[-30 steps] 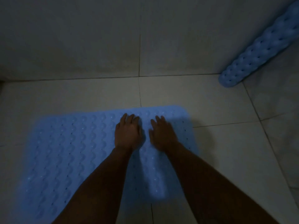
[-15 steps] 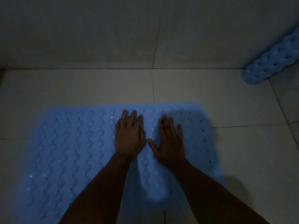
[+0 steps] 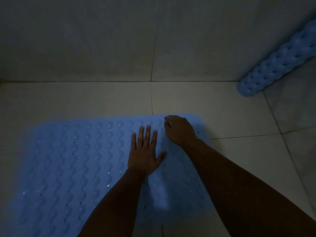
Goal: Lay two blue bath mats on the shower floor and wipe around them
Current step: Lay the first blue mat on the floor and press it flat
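Note:
A blue bath mat (image 3: 77, 165) with rows of bumps and small holes lies flat on the tiled shower floor, filling the lower left. My left hand (image 3: 145, 151) presses flat on it, fingers spread. My right hand (image 3: 179, 130) rests near the mat's far right corner with its fingers curled down onto the far edge; whether it pinches the edge I cannot tell. A second blue bath mat (image 3: 277, 64), rolled into a tube, leans in the right corner against the wall.
Pale floor tiles (image 3: 239, 159) lie bare to the right of the mat and beyond it up to the back wall (image 3: 119, 40). The light is dim. A side wall (image 3: 294, 103) closes the right.
Both hands were flat side by side on the mat. My right hand has moved forward to the far right edge and curled its fingers; my left hand stayed flat, fingers more spread.

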